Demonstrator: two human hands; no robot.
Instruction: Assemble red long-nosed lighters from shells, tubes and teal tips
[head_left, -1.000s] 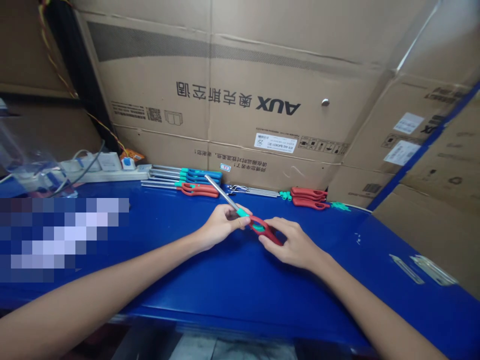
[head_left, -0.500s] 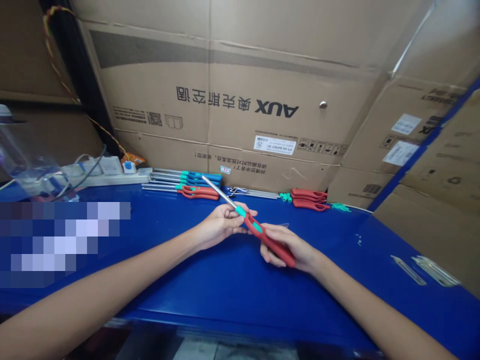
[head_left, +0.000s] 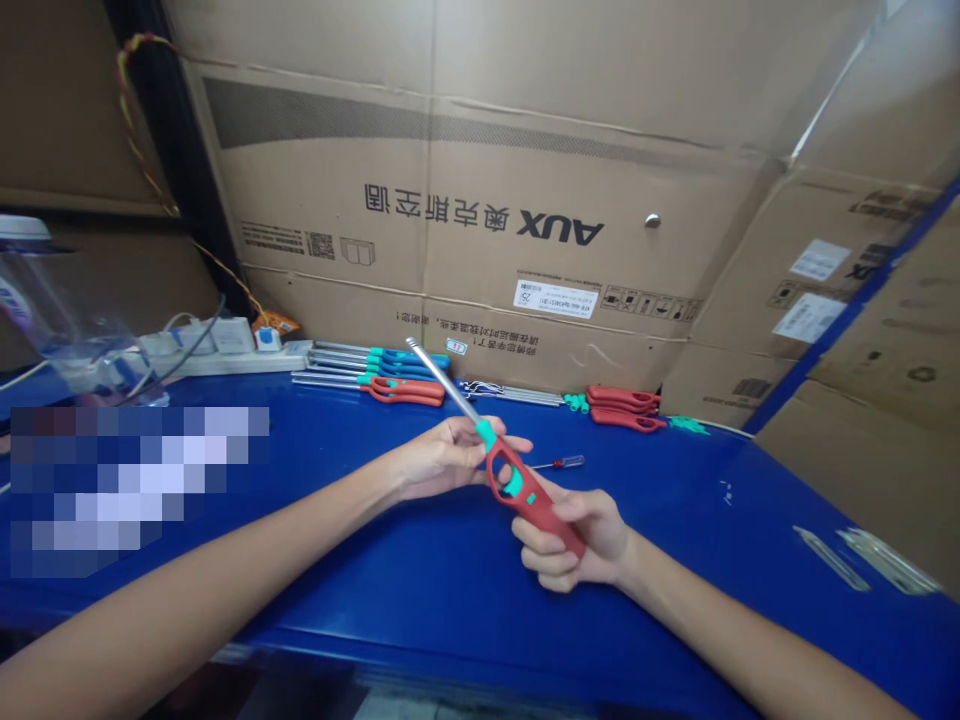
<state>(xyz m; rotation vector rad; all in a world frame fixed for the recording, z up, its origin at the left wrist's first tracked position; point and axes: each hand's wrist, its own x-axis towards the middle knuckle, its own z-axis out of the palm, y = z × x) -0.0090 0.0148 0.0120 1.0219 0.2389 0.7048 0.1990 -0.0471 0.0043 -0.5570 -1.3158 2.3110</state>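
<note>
A red long-neck gas lighter (head_left: 544, 505) with a green trigger, green collar and metal tube slants up to the left above the table. My right hand (head_left: 600, 535) is wrapped round the lower end of its handle. My left hand (head_left: 442, 460) pinches it near the green collar, thumb in front and some fingers behind, partly hidden. Just beyond the hands lies a small screwdriver (head_left: 559, 463) with a clear and red handle. Blue lighters (head_left: 416, 370) and red lighters (head_left: 405, 392) lie in a stack at the back.
Red handle shells (head_left: 626, 410), green collars (head_left: 576, 402), metal tubes (head_left: 525, 396) and small green parts (head_left: 686, 425) lie along the cardboard wall (head_left: 480, 130). On the left stand a bottle (head_left: 75, 310) and a power strip (head_left: 247, 358). Clear packs (head_left: 889, 560) lie at right on the blue table (head_left: 360, 590).
The lighter has been rolled in my hands, so its trigger opening now faces the camera. My right hand has shifted slightly down and regripped the handle. The screwdriver behind shows more fully.
</note>
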